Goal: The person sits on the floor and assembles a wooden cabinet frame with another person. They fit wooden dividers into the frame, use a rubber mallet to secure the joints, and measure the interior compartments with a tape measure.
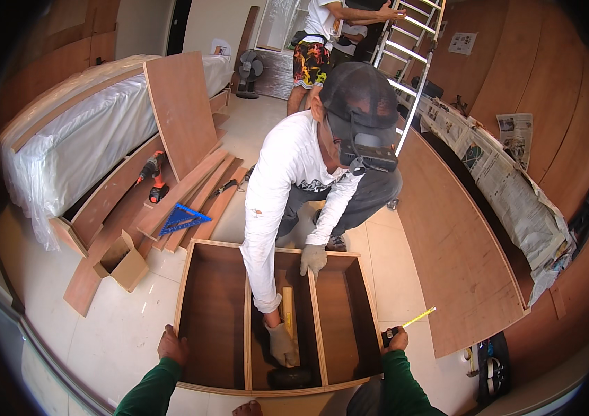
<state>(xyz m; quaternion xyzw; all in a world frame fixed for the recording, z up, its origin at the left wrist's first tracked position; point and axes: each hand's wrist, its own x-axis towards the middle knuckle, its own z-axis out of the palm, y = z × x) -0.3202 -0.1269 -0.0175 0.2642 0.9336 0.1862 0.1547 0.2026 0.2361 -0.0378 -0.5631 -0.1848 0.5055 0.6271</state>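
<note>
A wooden cabinet box [214, 244] with three compartments lies open side up on the tiled floor. My left hand [172, 344] grips its near left rim. My right hand [396, 339] rests at the near right corner, holding a black tape measure with its yellow tape [420, 317] sticking out to the right. Opposite me a person in a white long-sleeved top and a dark cap bends over the box. One gloved hand [313, 258] of that person rests on a divider. The other gloved hand [283, 344] holds a wooden-handled rubber mallet [288, 320] inside the middle compartment.
A large plywood panel [451, 253] lies to the right, beside newspaper-covered boards. To the left are stacked planks, a blue triangular square [182, 220], a cordless drill [152, 172], an open cardboard box [122, 261] and a plastic-wrapped mattress [80, 135]. Behind, another person stands by an aluminium ladder [412, 62].
</note>
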